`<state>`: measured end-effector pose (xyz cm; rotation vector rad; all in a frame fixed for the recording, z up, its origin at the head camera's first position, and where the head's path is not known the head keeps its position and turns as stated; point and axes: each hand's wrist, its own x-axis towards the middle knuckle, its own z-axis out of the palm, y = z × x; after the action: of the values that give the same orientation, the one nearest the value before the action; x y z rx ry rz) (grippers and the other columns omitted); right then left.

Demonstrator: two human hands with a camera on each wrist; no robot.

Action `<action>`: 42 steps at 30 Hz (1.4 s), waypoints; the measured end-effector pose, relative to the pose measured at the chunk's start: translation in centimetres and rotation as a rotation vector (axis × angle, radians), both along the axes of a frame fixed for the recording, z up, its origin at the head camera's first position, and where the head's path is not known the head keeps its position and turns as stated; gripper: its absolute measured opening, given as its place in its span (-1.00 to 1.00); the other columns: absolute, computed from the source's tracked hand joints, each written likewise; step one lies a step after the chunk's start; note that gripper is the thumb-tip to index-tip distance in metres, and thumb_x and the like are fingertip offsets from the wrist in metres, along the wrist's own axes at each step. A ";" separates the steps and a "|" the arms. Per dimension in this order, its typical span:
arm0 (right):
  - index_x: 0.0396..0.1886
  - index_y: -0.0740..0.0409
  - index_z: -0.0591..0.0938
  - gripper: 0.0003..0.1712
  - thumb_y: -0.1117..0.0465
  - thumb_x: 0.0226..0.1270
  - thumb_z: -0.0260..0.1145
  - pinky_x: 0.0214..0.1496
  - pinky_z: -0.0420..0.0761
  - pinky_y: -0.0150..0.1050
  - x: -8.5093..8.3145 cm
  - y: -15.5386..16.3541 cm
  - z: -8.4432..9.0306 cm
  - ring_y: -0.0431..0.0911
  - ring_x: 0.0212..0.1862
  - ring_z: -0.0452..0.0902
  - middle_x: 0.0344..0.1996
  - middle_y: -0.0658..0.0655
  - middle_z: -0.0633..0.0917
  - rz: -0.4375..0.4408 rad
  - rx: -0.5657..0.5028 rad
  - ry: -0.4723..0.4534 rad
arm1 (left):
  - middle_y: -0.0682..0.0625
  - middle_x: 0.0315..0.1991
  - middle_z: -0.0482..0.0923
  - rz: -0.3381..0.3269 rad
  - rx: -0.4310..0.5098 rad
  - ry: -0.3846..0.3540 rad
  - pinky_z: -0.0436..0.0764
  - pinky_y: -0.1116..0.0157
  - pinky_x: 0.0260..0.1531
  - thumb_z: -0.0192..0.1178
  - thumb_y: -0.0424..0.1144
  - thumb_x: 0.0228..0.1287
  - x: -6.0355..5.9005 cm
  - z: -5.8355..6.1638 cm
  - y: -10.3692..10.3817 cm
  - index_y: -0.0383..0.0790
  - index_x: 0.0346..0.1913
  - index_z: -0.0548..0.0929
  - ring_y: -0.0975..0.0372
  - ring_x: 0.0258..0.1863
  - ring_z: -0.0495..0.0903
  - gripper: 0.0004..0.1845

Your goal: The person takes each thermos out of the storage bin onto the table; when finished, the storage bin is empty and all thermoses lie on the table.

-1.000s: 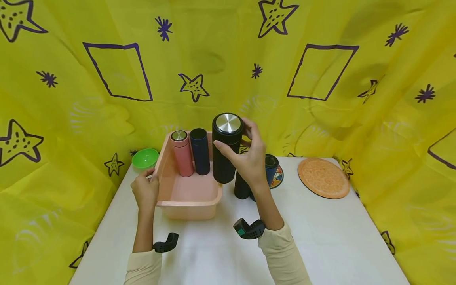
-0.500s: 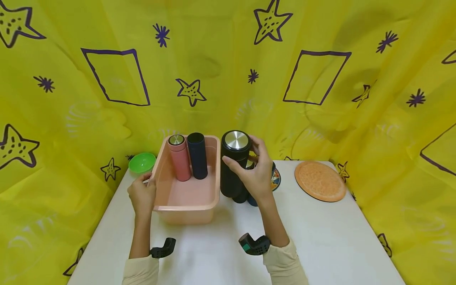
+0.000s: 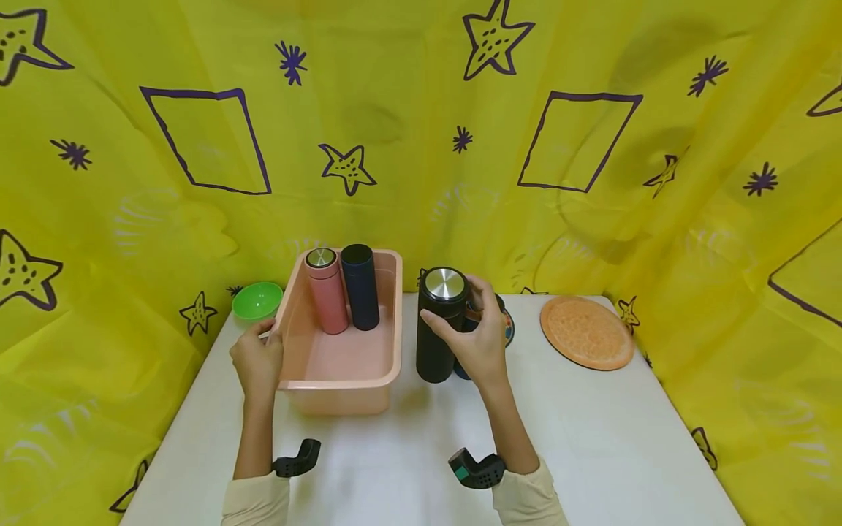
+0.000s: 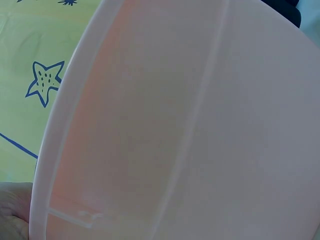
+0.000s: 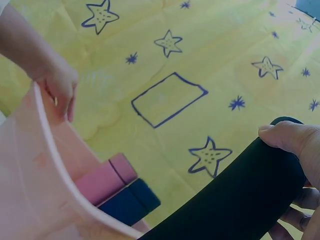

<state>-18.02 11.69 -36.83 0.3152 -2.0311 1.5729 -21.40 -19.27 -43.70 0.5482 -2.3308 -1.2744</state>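
My left hand [image 3: 258,358] pinches the left rim of a peach plastic tub [image 3: 338,402]. Inside the tub a pink thermos flask [image 3: 327,299] with a silver-topped lid and a dark blue flask [image 3: 360,292] stand side by side near the back. To the right of the tub, my right hand [image 3: 479,340] grips a large black thermos flask [image 3: 434,351] near its top, thumb in front and fingers behind. That flask is upright, its silver lid facing up. In the right wrist view the black flask [image 5: 235,190] fills the lower right, beyond the tub rim.
Behind my right hand, other dark flasks are mostly hidden; one dark blue base [image 3: 463,370] shows. A patterned round mat [image 3: 509,329] peeks out there. An orange round board [image 3: 588,332] lies at right, a green bowl [image 3: 257,301] at back left. A yellow curtain surrounds the table.
My right hand has brought the black flask down and to the right, from over the tub's right rim to beside the tub. My left hand keeps its grip on the rim.
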 end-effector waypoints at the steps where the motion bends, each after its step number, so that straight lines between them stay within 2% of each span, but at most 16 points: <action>1: 0.21 0.18 0.45 -0.20 0.25 -0.07 0.60 -0.01 0.56 -0.08 0.0 0.1 -0.2 -0.09 0.09 0.59 0.07 0.12 0.64 -0.003 0.002 -0.008 | -0.38 0.04 0.62 0.001 0.000 0.000 0.65 -0.09 -0.12 0.11 -0.38 0.34 0.0 0.0 0.0 -0.43 0.09 0.63 -0.17 -0.08 0.68 -0.68; 10: 0.21 0.17 0.46 -0.20 0.19 -0.06 0.61 0.03 0.57 -0.02 0.0 0.6 -2.4 -0.04 0.14 0.59 0.09 0.16 0.64 -0.036 0.004 -0.092 | -0.37 0.03 0.63 0.002 0.000 -0.003 0.66 -0.07 -0.14 0.10 -0.36 0.34 -0.2 -0.1 -0.2 -0.42 0.09 0.64 -0.16 -0.08 0.69 -0.67; 19: 0.20 0.21 0.45 -0.16 0.17 -0.13 0.63 0.01 0.66 0.00 0.1 1.2 -4.9 0.03 0.15 0.61 0.07 0.22 0.67 -0.131 0.102 -0.137 | -0.40 0.02 0.63 0.001 0.013 -0.008 0.66 -0.07 -0.13 0.10 -0.37 0.34 -0.2 0.0 -0.1 -0.42 0.09 0.64 -0.17 -0.08 0.69 -0.68; 25: 0.17 0.23 0.46 -0.17 0.15 -0.14 0.63 -0.05 0.68 0.00 0.0 1.5 -6.3 0.08 0.07 0.63 0.02 0.27 0.68 -0.174 0.145 -0.145 | -0.39 0.00 0.64 0.004 -0.004 0.007 0.68 -0.05 -0.19 0.12 -0.36 0.33 -0.2 -0.1 -0.1 -0.42 0.07 0.65 -0.16 -0.12 0.70 -0.69; 34: 0.16 0.23 0.47 -0.17 0.12 -0.15 0.63 -0.13 0.65 0.08 -0.2 1.6 -7.9 0.09 -0.03 0.61 -0.05 0.27 0.68 -0.202 0.162 -0.165 | -0.38 0.01 0.64 0.003 -0.001 -0.005 0.67 -0.07 -0.15 0.11 -0.34 0.35 -0.2 -0.2 -0.1 -0.41 0.08 0.64 -0.16 -0.09 0.70 -0.68; 42: 0.15 0.24 0.48 -0.17 0.11 -0.15 0.64 -0.15 0.65 -0.10 -0.3 1.4 -8.4 0.05 -0.04 0.60 -0.07 0.23 0.68 -0.221 0.181 -0.165 | -0.37 0.02 0.64 0.002 -0.008 0.003 0.67 -0.07 -0.16 0.11 -0.34 0.35 -0.3 -0.2 -0.1 -0.41 0.08 0.64 -0.15 -0.10 0.70 -0.68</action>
<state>-18.33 13.08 -45.22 0.0249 -2.2545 1.3215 -21.71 -19.40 -43.94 0.5448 -2.3316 -1.2632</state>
